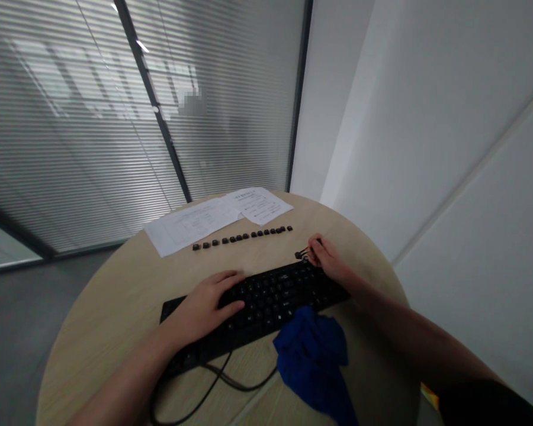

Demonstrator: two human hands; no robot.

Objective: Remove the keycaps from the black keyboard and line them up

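A black keyboard lies at a slant on the round wooden table. My left hand rests on its left part, palm down, with the fingers spread and nothing held. At the keyboard's far right edge, my right hand is closed round a small wire tool. A black keycap is at the tool's tip; whether it is gripped I cannot tell. Beyond the keyboard, several black keycaps stand in a row. A blue cloth lies crumpled against the keyboard's near edge.
Printed paper sheets lie at the table's far side, behind the keycap row. A black cable loops over the near part of the table. A white wall stands to the right, and glass with blinds is behind.
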